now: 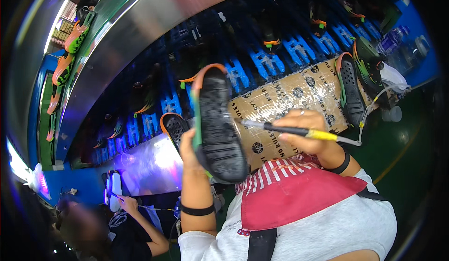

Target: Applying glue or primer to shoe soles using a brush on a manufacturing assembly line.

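Note:
My left hand (188, 152) is closed around the edge of a shoe sole (219, 125), holding it up and tilted over the bench. The sole is black inside, with an orange and green rim. My right hand (305, 129) grips a slim brush (323, 135) with a black and yellow handle and a pale hose at its back end. The brush tip points at the sole's right edge; whether it touches cannot be made out. Behind my left hand lies another sole (174, 124) with a holed heel, partly hidden.
Taped brown cardboard (290, 97) covers the bench. At its right end are a sole (350, 85), a dark shoe piece (367, 62) and a purple-labelled bottle (392, 40). Blue racks (266, 64) holding shoe parts line the far side. A co-worker's hand (128, 205) works at lower left.

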### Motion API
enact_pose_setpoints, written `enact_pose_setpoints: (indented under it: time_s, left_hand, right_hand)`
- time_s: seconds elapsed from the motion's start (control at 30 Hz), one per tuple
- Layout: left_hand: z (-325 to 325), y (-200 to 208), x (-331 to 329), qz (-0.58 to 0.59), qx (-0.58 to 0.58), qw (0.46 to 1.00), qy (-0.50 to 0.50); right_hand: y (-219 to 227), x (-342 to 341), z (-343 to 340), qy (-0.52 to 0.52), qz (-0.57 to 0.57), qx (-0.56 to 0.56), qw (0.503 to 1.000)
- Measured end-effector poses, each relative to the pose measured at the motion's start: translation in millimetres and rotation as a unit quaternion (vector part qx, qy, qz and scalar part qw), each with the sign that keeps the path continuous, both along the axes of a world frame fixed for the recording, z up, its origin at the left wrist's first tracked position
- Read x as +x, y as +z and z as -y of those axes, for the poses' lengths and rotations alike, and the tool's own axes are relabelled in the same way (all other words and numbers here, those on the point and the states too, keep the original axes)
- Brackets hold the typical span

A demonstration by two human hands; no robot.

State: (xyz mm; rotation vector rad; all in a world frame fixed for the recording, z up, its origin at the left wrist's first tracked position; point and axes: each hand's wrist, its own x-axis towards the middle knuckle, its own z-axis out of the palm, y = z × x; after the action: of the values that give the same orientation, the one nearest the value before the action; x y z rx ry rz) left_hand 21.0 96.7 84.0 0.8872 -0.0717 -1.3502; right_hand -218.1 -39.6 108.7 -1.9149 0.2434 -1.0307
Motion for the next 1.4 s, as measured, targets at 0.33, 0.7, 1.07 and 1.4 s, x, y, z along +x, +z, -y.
enact_pose_setpoints:
  time_s: [0.33,0.7,1.07,1.4]
  left_hand:
    - [-90.9,35.2,151.2,0.202,0.088,0.963,0.156]
    - [-189.0,-95.2,200.7,0.103,0.258,0.949,0.148]
    - [-52.0,110.1,198.7,0.783,0.093,0.484,0.380]
    - [28.6,225.5,295.2,0.937,0.196,0.225,0.181]
  right_hand:
    - [4.9,-0.5,5.0,0.012,-0.050,0.108,0.993]
    - [-2.3,-11.6,8.1,0.013,-0.072,0.158,0.985]
    - [-3.5,-3.4,7.8,-0.012,-0.066,0.212,0.975]
    - [0.2,-14.3,2.7,-0.024,-0.089,0.195,0.976]
